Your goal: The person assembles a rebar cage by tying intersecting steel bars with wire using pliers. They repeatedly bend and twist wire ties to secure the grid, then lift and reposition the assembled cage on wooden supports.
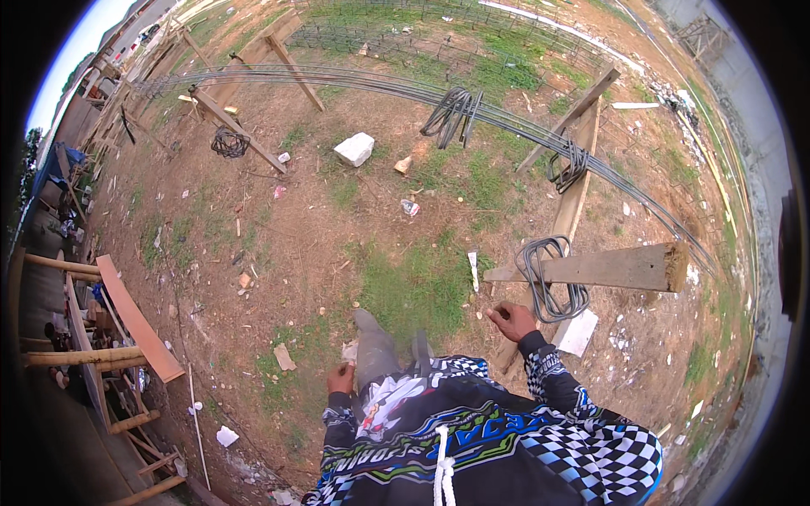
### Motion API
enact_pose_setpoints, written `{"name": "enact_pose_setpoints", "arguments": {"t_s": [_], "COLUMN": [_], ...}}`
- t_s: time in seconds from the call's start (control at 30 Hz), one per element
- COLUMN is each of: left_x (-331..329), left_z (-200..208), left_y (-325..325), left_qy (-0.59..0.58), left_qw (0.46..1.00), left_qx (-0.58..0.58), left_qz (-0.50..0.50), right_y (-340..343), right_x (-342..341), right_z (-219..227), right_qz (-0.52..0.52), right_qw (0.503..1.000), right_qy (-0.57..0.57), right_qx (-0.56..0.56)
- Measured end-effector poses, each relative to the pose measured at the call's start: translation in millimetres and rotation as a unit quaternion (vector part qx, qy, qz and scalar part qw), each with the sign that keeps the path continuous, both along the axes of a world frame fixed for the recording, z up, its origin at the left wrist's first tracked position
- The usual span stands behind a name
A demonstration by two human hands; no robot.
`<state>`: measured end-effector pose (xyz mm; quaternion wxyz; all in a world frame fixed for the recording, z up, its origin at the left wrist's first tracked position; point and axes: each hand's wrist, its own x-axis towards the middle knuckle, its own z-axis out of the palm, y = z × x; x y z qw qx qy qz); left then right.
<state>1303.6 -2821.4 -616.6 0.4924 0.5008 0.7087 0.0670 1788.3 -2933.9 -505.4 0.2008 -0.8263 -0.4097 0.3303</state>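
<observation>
The person stands on a dirt and grass yard and looks down. The right hand [510, 320] reaches out at about 1 o'clock from the body, close to a wooden plank [607, 267] that lies flat on a wooden stand. A bundle of bent wire loops [550, 282] hangs over the plank, just beside this hand. The fingers are curled in, but I cannot tell if the grip holds anything. It looks like the hand is going for the wire loops, and the step in hand seems to be the reach. The next move would call for a wider grip and a small stretch up toward the loops.

The left hand [341, 379] hangs low at about 10 o'clock, next to the grey trouser leg [374, 354]. Its fingers are tucked in too, and its grip looks closed on nothing I can see.

Long steel rods [354, 78] run across the stands far off at 12 o'clock. A white block [354, 148] lies on the ground there.
</observation>
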Motion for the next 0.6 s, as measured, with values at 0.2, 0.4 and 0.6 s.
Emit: {"name": "enact_pose_setpoints", "arguments": {"t_s": [0.2, 0.4, 0.6], "left_x": [139.3, 318.3, 459.3], "left_z": [16.4, 34.7, 60.4], "left_y": [206.5, 386.7, 480.2], "left_qy": [-0.172, -0.243, -0.210], "left_qw": [0.977, 0.925, 0.875], "left_qx": [0.031, 0.070, 0.220], "left_qz": [-0.118, -0.285, -0.378], "right_y": [145.9, 331.0, 426.3], "right_x": [6.3, 105.0, 194.5], "right_z": [-35.4, -42.0, -73.7], "right_qz": [-0.201, -0.327, -0.329], "right_qw": [0.968, 0.894, 0.922], "right_qy": [0.083, 0.050, 0.130], "right_qx": [0.128, 0.301, 0.160]}}
